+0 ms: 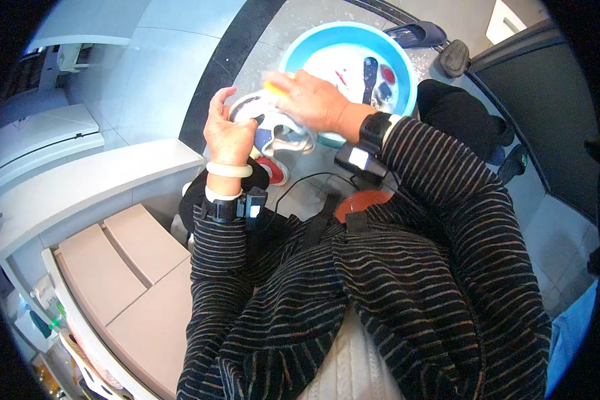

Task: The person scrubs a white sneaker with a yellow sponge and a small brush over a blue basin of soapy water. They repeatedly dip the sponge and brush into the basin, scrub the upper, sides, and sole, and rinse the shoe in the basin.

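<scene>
My left hand (230,132) grips a white and navy shoe (267,136) by its side, in front of a light-blue basin (296,44). The shoe is tilted, with its opening partly facing me. Laid over its far end is my right hand (316,100), its fingers closed on an orange-yellow scrubber (276,89). Motion blur hides whether that is a brush or a sponge. White suds fill the basin, and a long dark item (370,77) and a red piece (388,74) show among them. The basin stands on the tiled floor just beyond my right hand.
A dark slipper (420,35) lies by the basin's far right side. On the left are a white ledge (105,175) and a beige panelled top (150,310). A dark panel (540,110) stands at right. A black cable (305,175) loops between my wrist devices.
</scene>
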